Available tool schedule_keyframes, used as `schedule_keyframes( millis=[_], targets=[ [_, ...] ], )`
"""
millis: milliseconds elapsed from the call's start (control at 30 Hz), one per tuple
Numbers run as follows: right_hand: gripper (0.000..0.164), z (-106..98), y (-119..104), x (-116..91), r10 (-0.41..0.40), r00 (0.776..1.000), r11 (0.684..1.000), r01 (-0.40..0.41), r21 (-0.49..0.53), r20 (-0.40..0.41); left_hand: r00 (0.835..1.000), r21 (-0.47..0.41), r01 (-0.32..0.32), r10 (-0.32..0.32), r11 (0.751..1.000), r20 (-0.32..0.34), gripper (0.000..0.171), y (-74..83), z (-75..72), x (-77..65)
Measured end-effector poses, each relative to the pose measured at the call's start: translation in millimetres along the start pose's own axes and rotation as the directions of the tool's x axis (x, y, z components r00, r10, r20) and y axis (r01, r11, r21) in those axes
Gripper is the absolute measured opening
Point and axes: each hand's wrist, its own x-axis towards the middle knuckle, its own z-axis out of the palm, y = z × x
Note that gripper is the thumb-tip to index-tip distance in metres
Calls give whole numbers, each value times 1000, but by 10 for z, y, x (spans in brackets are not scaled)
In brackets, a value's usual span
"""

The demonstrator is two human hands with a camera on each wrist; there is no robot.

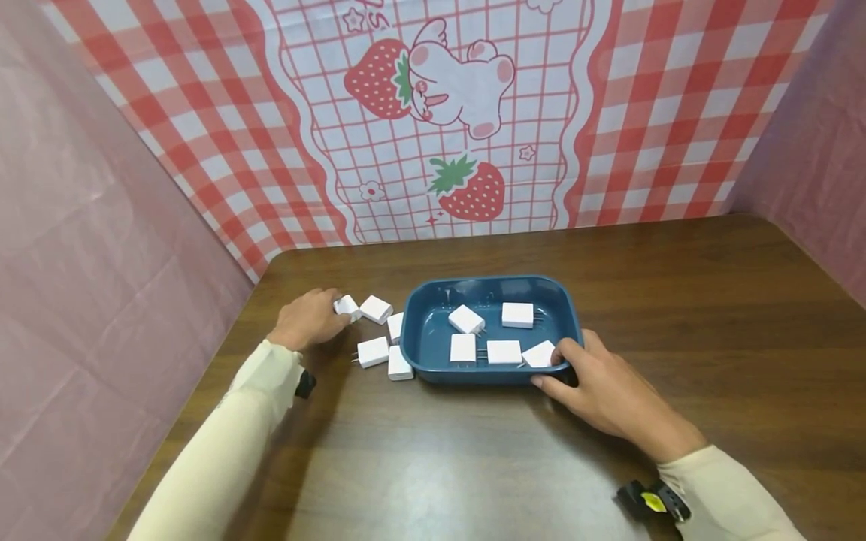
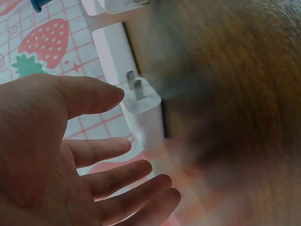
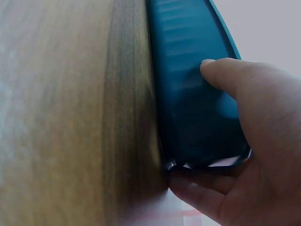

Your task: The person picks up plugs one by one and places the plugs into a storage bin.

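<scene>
At the left end of the table, my left hand [image 1: 313, 318] reaches over a white charger plug [image 1: 346, 306]. In the left wrist view, its thumb tip overlaps that plug's [image 2: 145, 120] edge, with the fingers loosely spread beside it; firm contact cannot be made out. The metal prongs face the camera. My right hand [image 1: 605, 387] grips the front right corner of a blue tray [image 1: 422, 319], thumb outside the wall and a finger over the rim. In the right wrist view, the thumb presses the tray's outer wall [image 3: 195, 108]. Several white charger plugs [image 1: 504, 352] lie inside the tray.
More plugs lie between my left hand and the tray, among them one plug [image 1: 376, 309] behind, another [image 1: 373, 352] in front and one [image 1: 400, 364] against the tray. A checked strawberry cloth [image 1: 541, 180] hangs behind the brown wooden table [image 1: 419, 451]. Pink cloth [image 1: 88, 300] hangs at the left.
</scene>
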Motion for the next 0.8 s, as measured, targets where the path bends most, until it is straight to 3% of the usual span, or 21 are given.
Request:
schedule_keyframes(
  millis=[267,800],
  targets=[
    [41,0,-1,1,5,1000,1000,-5,0,-3,999,18,22,-22,1000,38,49,-11,83,64],
    [39,2,12,-9,-2,1000,1000,2,1,-10,999,12,33,-33,999,-25,49,-74,100,32]
  ],
)
